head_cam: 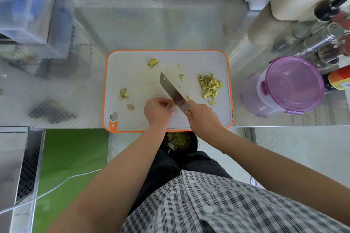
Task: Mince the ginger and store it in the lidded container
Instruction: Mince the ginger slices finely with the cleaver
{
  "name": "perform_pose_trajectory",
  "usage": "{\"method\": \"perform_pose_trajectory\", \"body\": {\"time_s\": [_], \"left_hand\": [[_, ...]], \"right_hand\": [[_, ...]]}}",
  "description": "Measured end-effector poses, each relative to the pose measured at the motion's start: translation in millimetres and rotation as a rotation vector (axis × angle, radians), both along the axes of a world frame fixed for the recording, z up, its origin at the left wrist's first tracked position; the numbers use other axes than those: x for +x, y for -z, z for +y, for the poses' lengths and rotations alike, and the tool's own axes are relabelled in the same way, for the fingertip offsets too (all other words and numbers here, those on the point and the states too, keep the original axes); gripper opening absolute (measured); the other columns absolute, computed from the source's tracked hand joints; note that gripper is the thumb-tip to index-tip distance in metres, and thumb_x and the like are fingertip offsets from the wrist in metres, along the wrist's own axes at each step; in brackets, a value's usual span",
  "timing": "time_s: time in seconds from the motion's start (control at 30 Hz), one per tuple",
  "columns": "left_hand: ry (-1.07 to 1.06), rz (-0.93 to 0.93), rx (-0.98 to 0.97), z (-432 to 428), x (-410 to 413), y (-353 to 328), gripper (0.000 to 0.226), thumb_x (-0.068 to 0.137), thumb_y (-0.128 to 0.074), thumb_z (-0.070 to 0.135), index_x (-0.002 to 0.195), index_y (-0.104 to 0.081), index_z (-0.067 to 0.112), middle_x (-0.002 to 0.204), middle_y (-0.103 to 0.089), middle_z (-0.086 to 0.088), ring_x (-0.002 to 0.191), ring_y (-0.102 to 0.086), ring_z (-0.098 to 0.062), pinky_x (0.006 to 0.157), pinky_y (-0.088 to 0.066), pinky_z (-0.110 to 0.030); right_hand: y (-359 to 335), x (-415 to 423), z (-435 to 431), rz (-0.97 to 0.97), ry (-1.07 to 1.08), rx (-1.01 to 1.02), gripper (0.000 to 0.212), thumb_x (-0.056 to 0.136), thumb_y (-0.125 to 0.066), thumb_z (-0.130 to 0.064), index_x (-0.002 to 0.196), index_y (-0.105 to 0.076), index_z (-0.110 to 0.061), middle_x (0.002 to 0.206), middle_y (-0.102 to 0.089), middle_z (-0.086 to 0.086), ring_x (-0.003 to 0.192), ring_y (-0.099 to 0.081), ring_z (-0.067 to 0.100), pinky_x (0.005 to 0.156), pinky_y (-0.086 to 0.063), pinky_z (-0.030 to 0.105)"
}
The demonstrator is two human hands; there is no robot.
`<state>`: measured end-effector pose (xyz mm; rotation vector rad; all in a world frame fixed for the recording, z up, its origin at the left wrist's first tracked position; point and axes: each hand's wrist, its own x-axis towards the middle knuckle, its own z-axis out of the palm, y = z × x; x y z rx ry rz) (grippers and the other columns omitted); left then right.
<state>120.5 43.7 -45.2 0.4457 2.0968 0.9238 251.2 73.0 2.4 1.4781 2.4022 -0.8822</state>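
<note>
While the left hand pinched a small ginger bit and the right hand gripped the flat steel knife, yellow ginger strips at three o'clock looked only half cut. The round purple lidded container was closed.

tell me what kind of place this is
Most likely a kitchen prep station, perhaps a commercial one: a stainless steel counter, an orange-rimmed cutting board with cut ginger and a cleaver, plus a metal shaker and sauce bottles at the right.
</note>
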Motion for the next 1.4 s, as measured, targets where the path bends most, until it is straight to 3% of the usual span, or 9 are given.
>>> {"method": "perform_pose_trajectory", "body": {"time_s": [0.27,0.43,0.53,0.67,1.03,1.23,1.4], "left_hand": [[0.042,0.021,-0.008,0,0,-2,0.005,0.077,-0.075,0.009,0.075,-0.075,0.013,0.069,-0.072,-0.004,0.062,-0.069,-0.020,0.072,-0.058,-0.038],[0.061,0.047,0.005,-1,1,-4,0.007,0.079,-0.073,0.009,0.075,-0.075,0.014,0.069,-0.071,-0.004,0.060,-0.069,-0.019,0.071,-0.057,-0.033],[0.056,0.056,0.006,-1,3,-5,0.007,0.081,-0.071,0.006,0.078,-0.075,0.011,0.075,-0.073,-0.008,0.056,-0.066,-0.014,0.067,-0.058,-0.030],[0.019,0.054,0.015,-3,4,-1,0.007,0.082,-0.070,0.006,0.079,-0.075,0.010,0.073,-0.072,-0.007,0.060,-0.069,-0.022,0.072,-0.058,-0.039],[0.007,0.068,-0.013,-1,7,0,0.007,0.080,-0.072,0.011,0.075,-0.074,0.016,0.075,-0.073,-0.006,0.071,-0.070,-0.025,0.076,-0.057,-0.042],[0.049,0.129,-0.036,1,8,-5,0.006,0.081,-0.071,0.010,0.083,-0.076,0.010,0.084,-0.074,-0.006,0.080,-0.067,-0.023,0.078,-0.052,-0.031],[0.065,0.147,-0.057,1,8,-5,0.008,0.081,-0.070,0.010,0.086,-0.077,0.011,0.085,-0.074,-0.006,0.080,-0.067,-0.021,0.073,-0.046,-0.024]], "right_hand": [[11,-11,-1,-0.034,0.030,-0.031,0.005,0.098,-0.041,-0.014,0.094,-0.040,-0.012,0.079,-0.046,0.005,0.074,-0.050,0.030,0.061,-0.037,0.034],[13,-14,4,0.046,0.083,-0.030,0.013,0.099,-0.041,-0.021,0.103,-0.044,-0.009,0.081,-0.050,0.007,0.071,-0.044,0.027,0.061,-0.035,0.034],[13,-10,6,0.078,0.093,-0.006,0.012,0.099,-0.042,-0.022,0.097,-0.042,-0.011,0.073,-0.047,0.005,0.068,-0.045,0.028,0.057,-0.033,0.033],[10,-4,2,0.083,0.051,0.019,0.014,0.099,-0.041,-0.022,0.101,-0.044,-0.009,0.062,-0.038,-0.002,0.064,-0.046,0.028,0.054,-0.033,0.033],[8,-5,-4,0.054,0.054,0.009,0.015,0.099,-0.040,-0.020,0.107,-0.044,-0.008,0.068,-0.040,0.001,0.068,-0.046,0.028,0.058,-0.036,0.035],[10,-8,-4,0.024,0.073,-0.013,0.014,0.099,-0.040,-0.019,0.088,-0.033,-0.013,0.066,-0.036,0.001,0.067,-0.044,0.027,0.058,-0.033,0.034],[13,-17,-3,0.000,0.084,-0.032,0.009,0.098,-0.040,-0.015,0.101,-0.044,-0.007,0.083,-0.053,0.010,0.079,-0.051,0.031,0.062,-0.037,0.035]]}}
